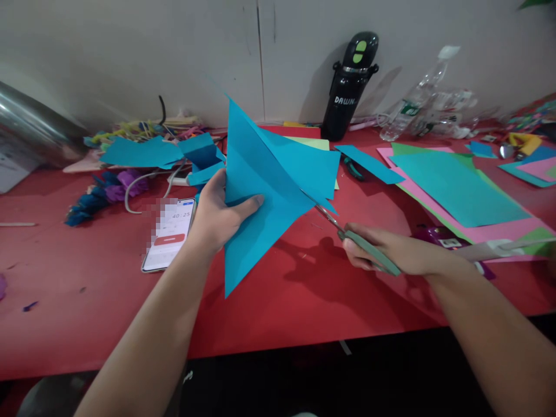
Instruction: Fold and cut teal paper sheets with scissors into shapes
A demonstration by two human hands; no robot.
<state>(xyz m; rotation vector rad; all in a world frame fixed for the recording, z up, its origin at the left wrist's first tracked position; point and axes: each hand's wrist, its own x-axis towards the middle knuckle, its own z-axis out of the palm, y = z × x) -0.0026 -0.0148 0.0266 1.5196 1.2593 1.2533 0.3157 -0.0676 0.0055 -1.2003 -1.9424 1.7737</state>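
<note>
My left hand grips a folded blue paper sheet and holds it upright above the red table, thumb across its front. My right hand is closed round the grey-green handles of a pair of scissors. The metal blades point up and left and meet the right edge of the blue sheet. A smartphone with a lit timer screen lies flat just left of my left wrist.
Blue offcuts and crepe flowers lie at the back left. A black bottle and a crumpled plastic bottle stand by the wall. Stacked teal, pink and green sheets cover the right side. A blue strip lies near them.
</note>
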